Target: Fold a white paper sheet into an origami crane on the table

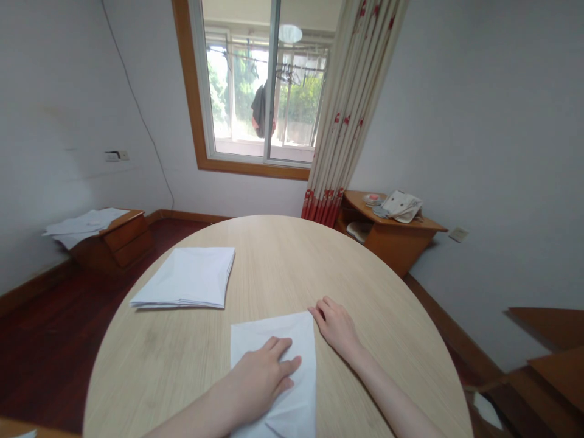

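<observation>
A white sheet of paper (298, 337), creased and apparently folded, lies at the near middle of the round table (292, 261). Across it rests my left hand (262, 380), palm down with the fingers spread on the paper. At the sheet's far right corner is my right hand (335, 322), its fingers curled and closed in a pinch on that corner. The near end of the paper runs out of view at the bottom, with slanting folds there. A neat stack of white paper (187, 277) sits farther off to the left, apart from both hands.
A small wooden cabinet (123, 240) with loose papers (86, 224) stands on the left. Behind the table on the right, a corner desk (396, 240) bears a cloth bag (401, 205). A curtain (347, 121) hangs by the window (237, 155). Wooden furniture (542, 377) is at lower right.
</observation>
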The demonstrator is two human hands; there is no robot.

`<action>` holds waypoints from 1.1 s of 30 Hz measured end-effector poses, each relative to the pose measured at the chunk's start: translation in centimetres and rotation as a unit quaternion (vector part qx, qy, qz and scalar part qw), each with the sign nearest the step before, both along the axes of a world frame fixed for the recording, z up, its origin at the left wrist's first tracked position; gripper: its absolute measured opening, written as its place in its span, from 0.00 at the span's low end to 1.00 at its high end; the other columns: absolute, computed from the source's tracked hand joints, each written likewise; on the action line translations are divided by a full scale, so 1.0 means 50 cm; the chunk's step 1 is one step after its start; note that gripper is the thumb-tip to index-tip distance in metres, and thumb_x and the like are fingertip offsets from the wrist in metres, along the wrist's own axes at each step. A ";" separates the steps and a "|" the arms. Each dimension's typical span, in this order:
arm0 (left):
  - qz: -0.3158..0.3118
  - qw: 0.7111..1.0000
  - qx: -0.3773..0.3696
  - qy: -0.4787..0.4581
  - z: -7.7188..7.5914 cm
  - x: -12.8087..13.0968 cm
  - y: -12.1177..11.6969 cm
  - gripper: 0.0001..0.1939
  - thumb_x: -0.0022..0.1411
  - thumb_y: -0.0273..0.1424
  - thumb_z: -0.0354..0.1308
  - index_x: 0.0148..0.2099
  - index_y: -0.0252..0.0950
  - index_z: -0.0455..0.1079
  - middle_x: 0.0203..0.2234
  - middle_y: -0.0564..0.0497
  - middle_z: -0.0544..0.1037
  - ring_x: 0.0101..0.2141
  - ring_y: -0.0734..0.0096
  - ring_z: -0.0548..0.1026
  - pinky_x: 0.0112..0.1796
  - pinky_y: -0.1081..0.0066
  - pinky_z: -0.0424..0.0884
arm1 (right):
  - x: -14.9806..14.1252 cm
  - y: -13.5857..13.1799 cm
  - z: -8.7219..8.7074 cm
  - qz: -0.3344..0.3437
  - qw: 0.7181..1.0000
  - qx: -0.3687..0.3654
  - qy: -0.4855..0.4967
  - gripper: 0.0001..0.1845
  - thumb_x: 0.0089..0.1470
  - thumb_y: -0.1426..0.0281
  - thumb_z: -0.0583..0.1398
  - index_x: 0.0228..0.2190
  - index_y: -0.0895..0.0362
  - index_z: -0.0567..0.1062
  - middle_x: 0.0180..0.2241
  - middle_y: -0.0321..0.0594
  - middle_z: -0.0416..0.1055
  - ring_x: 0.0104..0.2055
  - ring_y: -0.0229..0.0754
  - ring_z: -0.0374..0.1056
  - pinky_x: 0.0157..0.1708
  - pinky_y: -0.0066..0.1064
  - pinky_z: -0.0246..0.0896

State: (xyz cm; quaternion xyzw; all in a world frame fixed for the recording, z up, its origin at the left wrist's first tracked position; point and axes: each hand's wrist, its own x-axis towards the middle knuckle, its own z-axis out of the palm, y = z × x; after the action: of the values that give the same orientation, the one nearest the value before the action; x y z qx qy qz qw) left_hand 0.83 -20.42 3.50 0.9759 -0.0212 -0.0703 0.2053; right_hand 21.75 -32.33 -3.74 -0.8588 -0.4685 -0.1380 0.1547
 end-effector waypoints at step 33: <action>0.023 0.996 -0.069 -0.051 -0.024 0.006 0.039 0.17 0.64 0.27 0.53 0.55 0.40 0.65 0.56 0.47 0.67 0.55 0.60 0.67 0.52 0.60 0.67 | -0.065 -0.030 0.062 0.231 0.943 0.044 0.235 0.06 0.55 0.76 0.58 0.34 0.53 0.72 0.38 0.40 0.70 0.44 0.46 0.63 0.45 0.39 0.58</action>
State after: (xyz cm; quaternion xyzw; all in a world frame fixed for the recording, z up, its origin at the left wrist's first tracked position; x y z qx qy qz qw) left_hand 1.12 -18.47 2.29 0.9620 -0.0136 -0.0143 0.2724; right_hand 18.52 -33.86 -0.62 -0.7273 -0.5982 0.0868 0.3252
